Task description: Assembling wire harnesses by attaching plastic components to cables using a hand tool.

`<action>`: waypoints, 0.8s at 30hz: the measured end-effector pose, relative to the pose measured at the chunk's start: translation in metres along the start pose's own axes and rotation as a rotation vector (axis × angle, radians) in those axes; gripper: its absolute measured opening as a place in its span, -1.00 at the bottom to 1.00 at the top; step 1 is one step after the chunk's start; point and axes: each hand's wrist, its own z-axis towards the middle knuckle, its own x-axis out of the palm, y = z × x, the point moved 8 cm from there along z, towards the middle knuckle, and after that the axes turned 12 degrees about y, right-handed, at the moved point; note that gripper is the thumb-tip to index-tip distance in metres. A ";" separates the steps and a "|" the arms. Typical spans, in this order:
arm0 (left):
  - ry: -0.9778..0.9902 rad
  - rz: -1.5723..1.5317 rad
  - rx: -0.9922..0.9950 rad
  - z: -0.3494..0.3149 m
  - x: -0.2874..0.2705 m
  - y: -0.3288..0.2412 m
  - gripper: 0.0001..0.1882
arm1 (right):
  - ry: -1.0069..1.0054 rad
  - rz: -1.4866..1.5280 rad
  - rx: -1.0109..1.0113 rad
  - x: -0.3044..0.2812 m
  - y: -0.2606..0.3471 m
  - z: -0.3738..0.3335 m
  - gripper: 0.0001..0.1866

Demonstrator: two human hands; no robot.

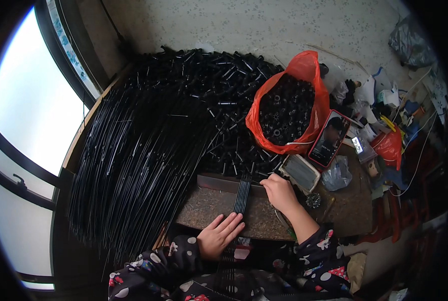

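Observation:
My left hand (220, 235) lies with its fingers stretched out over the near end of a row of thin black rods (242, 195), pressing them to the brown tabletop (209, 208). The rods lie side by side. Their far ends cross a dark strip (219, 182) at the edge of a heap of small black tubular parts (229, 130). My right hand (281, 193) is closed in a pinch at the right end of that strip, to the right of the rods. Whatever is between its fingertips is too small to make out.
Many long black rods (133, 165) fan out on the left. Beyond my right hand stand a red plastic bag (256, 118) of small black rings, a phone (329, 139) and a shallow rectangular tray (300, 173). A clear plastic bag (337, 173) and clutter lie farther right.

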 end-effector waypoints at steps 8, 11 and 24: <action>-0.027 -0.110 0.012 0.001 -0.004 0.002 -0.06 | 0.017 -0.083 -0.039 0.004 0.010 0.009 -0.88; -0.039 -0.064 0.010 0.000 -0.003 0.003 -0.03 | 0.110 -0.103 -0.171 -0.001 0.013 0.015 -0.87; -0.047 -0.038 0.022 -0.001 -0.001 0.001 -0.06 | -0.072 -0.442 -0.362 -0.022 0.013 -0.012 -0.86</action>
